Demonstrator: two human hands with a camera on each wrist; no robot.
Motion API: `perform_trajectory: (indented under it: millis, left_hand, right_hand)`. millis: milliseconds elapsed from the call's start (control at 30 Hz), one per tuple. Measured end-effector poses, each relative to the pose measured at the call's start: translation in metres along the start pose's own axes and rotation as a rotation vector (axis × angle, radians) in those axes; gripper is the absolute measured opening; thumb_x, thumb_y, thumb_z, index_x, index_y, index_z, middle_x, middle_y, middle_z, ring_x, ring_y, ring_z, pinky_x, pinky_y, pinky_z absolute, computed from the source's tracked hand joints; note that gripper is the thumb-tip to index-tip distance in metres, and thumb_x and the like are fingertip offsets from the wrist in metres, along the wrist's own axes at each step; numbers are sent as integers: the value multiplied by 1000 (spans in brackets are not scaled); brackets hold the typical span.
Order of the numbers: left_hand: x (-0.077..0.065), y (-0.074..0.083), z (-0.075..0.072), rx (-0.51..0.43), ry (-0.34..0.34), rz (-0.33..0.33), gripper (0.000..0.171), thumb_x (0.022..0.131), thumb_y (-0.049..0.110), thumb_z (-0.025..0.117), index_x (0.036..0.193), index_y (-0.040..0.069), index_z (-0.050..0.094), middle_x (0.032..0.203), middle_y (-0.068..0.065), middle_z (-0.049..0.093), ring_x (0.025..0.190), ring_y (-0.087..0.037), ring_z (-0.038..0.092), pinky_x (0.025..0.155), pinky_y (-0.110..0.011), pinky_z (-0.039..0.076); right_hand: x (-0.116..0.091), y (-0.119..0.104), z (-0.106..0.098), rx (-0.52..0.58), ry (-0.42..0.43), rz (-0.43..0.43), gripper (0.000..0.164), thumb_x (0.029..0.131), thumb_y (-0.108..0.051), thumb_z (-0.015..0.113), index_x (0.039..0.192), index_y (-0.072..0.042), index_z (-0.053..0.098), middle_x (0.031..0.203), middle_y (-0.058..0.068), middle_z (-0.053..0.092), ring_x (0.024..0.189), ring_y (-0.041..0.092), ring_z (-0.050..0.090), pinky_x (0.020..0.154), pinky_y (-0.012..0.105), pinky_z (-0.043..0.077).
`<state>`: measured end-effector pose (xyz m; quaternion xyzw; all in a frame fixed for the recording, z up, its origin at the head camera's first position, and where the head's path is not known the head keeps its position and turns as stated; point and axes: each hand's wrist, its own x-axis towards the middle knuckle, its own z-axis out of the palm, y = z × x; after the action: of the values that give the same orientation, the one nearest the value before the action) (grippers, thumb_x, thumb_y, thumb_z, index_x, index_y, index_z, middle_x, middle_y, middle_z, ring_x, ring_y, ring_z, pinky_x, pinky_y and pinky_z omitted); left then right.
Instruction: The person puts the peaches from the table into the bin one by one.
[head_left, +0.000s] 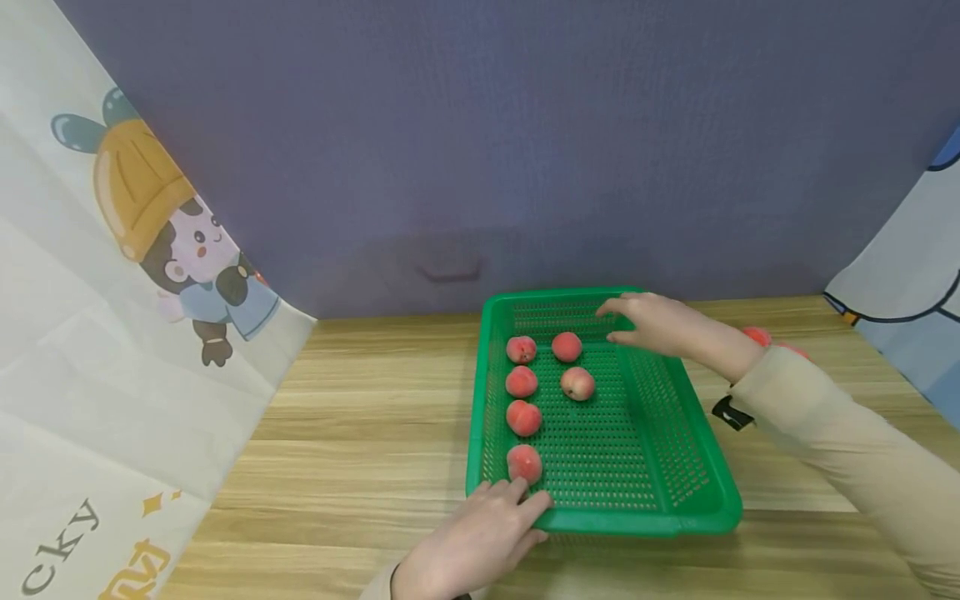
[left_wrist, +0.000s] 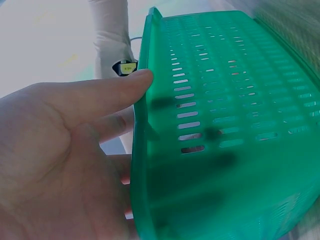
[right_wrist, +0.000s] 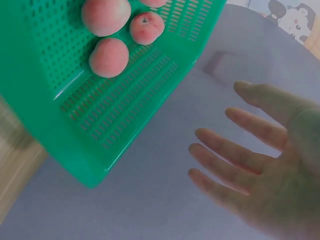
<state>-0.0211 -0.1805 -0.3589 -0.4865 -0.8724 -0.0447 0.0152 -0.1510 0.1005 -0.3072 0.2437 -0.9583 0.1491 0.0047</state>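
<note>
A green plastic basket [head_left: 600,522] with slotted walls holds several peaches. A column of them lines its left side, from a far peach [head_left: 521,350] to a near peach [head_left: 524,463]. Beside that column lie a redder peach [head_left: 567,347] and a paler peach [head_left: 577,384]. My left hand [head_left: 483,529] grips the near rim [left_wrist: 141,110] at the left corner, thumb on the outer side and fingers over the edge, close to the nearest peach. Over the far right corner of the basket is my right hand [head_left: 648,323], fingers spread and holding nothing; the right wrist view shows its bare palm [right_wrist: 280,185].
On the wooden table [head_left: 360,417], right of the basket, red peaches [head_left: 757,335] are partly hidden behind my right forearm. A grey-blue panel [head_left: 480,150] stands right behind the basket. A white printed sheet [head_left: 90,358] borders the table on the left.
</note>
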Motion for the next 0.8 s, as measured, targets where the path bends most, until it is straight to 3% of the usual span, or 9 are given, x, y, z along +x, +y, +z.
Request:
perform_trajectory:
  millis: [233, 400, 633, 800]
  left_hand:
    - [0, 0, 0, 9, -2, 1, 24, 86, 31, 55, 105, 17, 53, 93, 2, 55, 73, -4, 51, 63, -17, 37]
    - [0, 0, 0, 16, 5, 4, 24, 86, 31, 55, 105, 17, 53, 92, 2, 55, 73, -4, 50, 63, -17, 37]
    - [0, 0, 1, 16, 10, 2, 24, 86, 32, 55, 105, 17, 53, 92, 2, 55, 73, -4, 50, 63, -16, 36]
    - [-1, 1, 1, 21, 8, 1, 25, 86, 32, 54, 106, 17, 53, 93, 2, 56, 74, -4, 52, 63, -17, 37]
  right_hand:
    - [-12, 18, -3, 11, 50, 39, 37, 83, -13, 60, 117, 0, 53, 116, 27, 50, 101, 41, 50, 78, 49, 43]
    - [-21, 36, -4, 37, 75, 63, 37, 84, -12, 58, 118, 2, 51, 111, 26, 53, 96, 38, 54, 75, 47, 45]
    - [-35, 66, 0, 40, 97, 127, 35, 85, -9, 56, 118, 3, 50, 115, 25, 51, 104, 42, 48, 82, 52, 39]
    - [-43, 86, 4, 18, 101, 146, 34, 86, -9, 54, 117, 4, 50, 113, 28, 51, 102, 43, 48, 80, 52, 40]
